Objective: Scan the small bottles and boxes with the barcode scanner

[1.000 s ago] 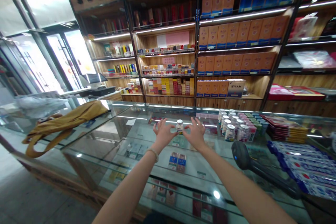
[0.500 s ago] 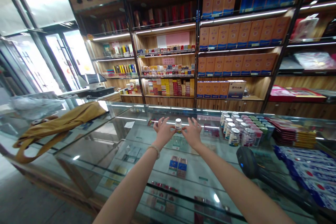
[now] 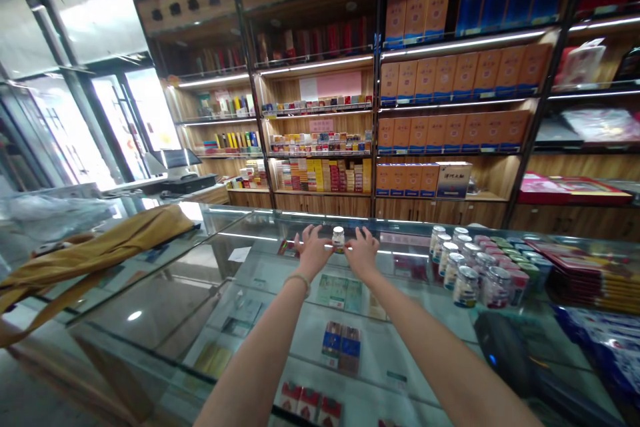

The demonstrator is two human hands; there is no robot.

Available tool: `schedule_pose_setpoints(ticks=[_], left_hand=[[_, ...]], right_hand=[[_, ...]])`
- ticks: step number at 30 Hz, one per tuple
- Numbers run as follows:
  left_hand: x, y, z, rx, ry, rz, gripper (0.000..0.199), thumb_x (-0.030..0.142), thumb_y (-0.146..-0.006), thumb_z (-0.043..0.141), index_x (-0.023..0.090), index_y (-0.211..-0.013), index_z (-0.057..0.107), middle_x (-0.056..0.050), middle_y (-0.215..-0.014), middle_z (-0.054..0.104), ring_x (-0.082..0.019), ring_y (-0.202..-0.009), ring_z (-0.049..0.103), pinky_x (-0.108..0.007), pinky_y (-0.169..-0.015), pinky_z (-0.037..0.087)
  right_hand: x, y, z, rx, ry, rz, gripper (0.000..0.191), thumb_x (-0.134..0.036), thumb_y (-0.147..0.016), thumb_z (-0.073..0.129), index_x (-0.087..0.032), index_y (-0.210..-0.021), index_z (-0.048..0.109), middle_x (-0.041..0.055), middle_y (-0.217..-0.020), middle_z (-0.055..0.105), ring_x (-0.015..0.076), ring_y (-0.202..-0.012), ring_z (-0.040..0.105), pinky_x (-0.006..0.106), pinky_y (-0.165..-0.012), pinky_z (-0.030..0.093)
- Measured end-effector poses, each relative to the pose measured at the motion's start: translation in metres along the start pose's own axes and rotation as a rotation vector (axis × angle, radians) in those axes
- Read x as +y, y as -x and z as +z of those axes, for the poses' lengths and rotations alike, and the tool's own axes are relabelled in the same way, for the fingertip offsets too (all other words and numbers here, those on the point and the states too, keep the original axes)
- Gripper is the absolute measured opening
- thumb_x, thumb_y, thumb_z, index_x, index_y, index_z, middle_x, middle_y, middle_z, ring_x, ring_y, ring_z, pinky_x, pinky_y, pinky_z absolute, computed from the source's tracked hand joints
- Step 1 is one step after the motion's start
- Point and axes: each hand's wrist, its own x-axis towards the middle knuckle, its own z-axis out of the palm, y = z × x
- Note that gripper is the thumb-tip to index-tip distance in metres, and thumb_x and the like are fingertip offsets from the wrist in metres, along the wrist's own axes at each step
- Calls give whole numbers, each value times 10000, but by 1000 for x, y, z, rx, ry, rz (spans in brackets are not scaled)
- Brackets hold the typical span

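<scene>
Both arms reach out over a glass display counter (image 3: pixel 280 293). Between my fingertips stands a small upright jar (image 3: pixel 339 240) with a white lid and a printed label. My left hand (image 3: pixel 313 252) pinches it from the left side with thumb and index finger, the other fingers raised. From the right side, my right hand (image 3: pixel 362 250) pinches it the same way. The jar is at or just above the far part of the glass top; I cannot tell whether it touches. A pale bracelet (image 3: pixel 299 279) circles my left wrist.
At right stand rows of similar jars (image 3: pixel 466 285), red and gold packs (image 3: pixel 570 270), blue-white packets (image 3: pixel 600 340) and a black handheld scanner (image 3: pixel 505 347). A mustard-coloured bag (image 3: pixel 110 240) lies at left. Packs (image 3: pixel 341 340) show beneath the glass. Shelves of orange boxes (image 3: pixel 455 133) line the back.
The view has shifted forward and tilted slightly up, so the counter goods at right appear nearer and lower. Both hands keep the jar between their fingertips.
</scene>
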Motion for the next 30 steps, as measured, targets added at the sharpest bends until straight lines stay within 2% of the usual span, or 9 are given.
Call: schedule_pose_setpoints(ticks=[6, 12, 24, 27, 30], left_hand=[[-8, -19, 17, 7, 5, -1, 166, 368, -809, 727, 344, -956, 801, -74, -1514, 488, -338, -1466, 282, -639, -1178, 129], [-8, -26, 30, 37, 15, -19, 165, 381, -854, 681, 325, -951, 802, -90, -1508, 494, -341, -1466, 290, -654, -1171, 138], [-8, -23, 34, 13, 1, -34, 211, 405, -851, 687, 346, -1029, 784, -74, -1553, 443, -341, -1480, 255, -646, -1173, 148], [-7, -22, 33, 0, -56, -60, 380, 437, -837, 703, 335, -1203, 714, -109, -1600, 369, -352, -1502, 215, -658, -1164, 169], [-6, -21, 30, 15, -107, -114, 700, 461, -832, 699, 291, -1473, 476, -160, -1641, 265, -369, -1521, 167, -676, -1165, 170]], right_hand=[[0, -19, 13, 19, 10, 17, 258, -323, -932, 546, -226, -979, 780, 109, -1556, 443, 296, -1468, 245, 505, -1122, 205], [4, -27, 20, 28, 20, 39, 264, -318, -937, 537, -237, -1004, 779, 107, -1564, 432, 300, -1472, 242, 515, -1116, 213], [8, -29, 20, -30, 24, 113, 278, -378, -954, 534, -303, -1093, 763, 89, -1582, 406, 299, -1475, 233, 557, -1118, 205], [9, -27, 18, -37, 31, 134, 326, -381, -948, 541, -281, -1205, 714, 116, -1599, 370, 307, -1487, 215, 566, -1130, 196], [10, -25, 16, -24, 33, 159, 471, -397, -948, 534, -256, -1396, 571, 152, -1628, 295, 325, -1505, 183, 593, -1142, 175]])
